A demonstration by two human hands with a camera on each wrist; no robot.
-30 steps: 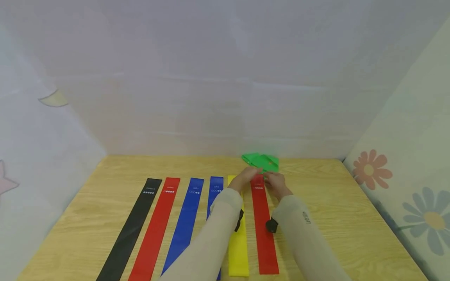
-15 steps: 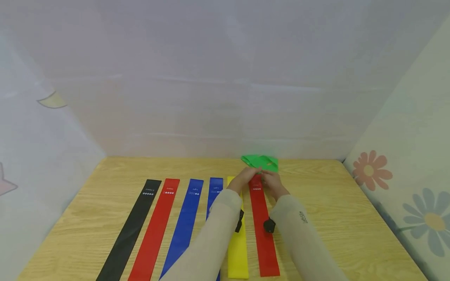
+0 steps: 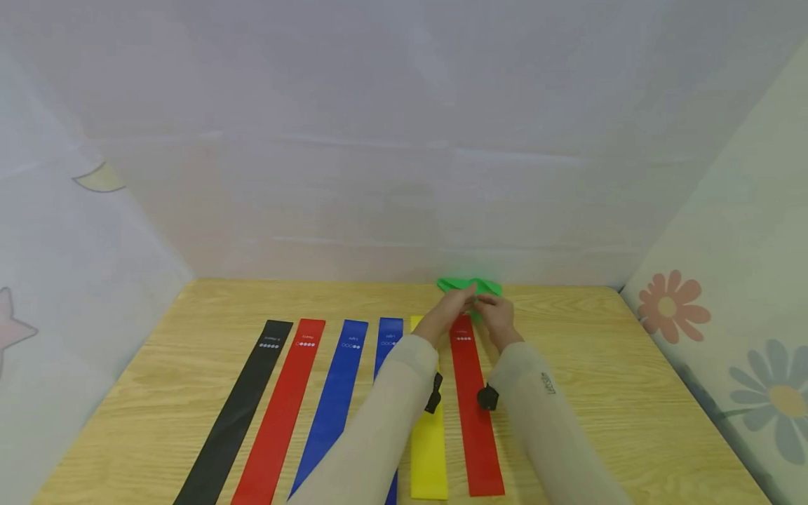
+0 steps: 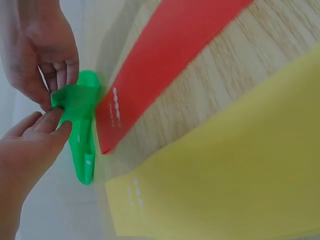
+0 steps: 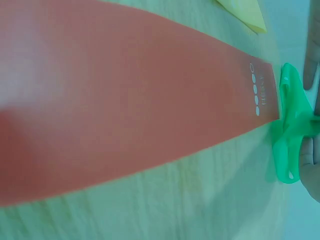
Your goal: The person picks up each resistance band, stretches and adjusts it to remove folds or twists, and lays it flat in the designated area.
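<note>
Both hands have moved farther up the bench (image 3: 600,365) since a second ago. Left hand (image 3: 451,308) and right hand (image 3: 495,313) pinch the crumpled green band (image 4: 82,130), just beyond the red band (image 3: 473,400).

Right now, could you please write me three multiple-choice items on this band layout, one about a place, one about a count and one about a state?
1. Where is the green band?
A. at the table's far edge, beyond the right-hand red band
B. between the two blue bands
C. on the black band

2. How many bands lie flat in the row on the table?
A. four
B. six
C. eight

3. What state is the green band in?
A. stretched out flat
B. bunched and pinched by both hands
C. lying untouched

Answers:
1 A, the head view shows it past that band's far end.
2 B, black, red, two blue, yellow, red.
3 B, the left wrist view shows the left hand and right hand pinching its crumpled fold.
</note>
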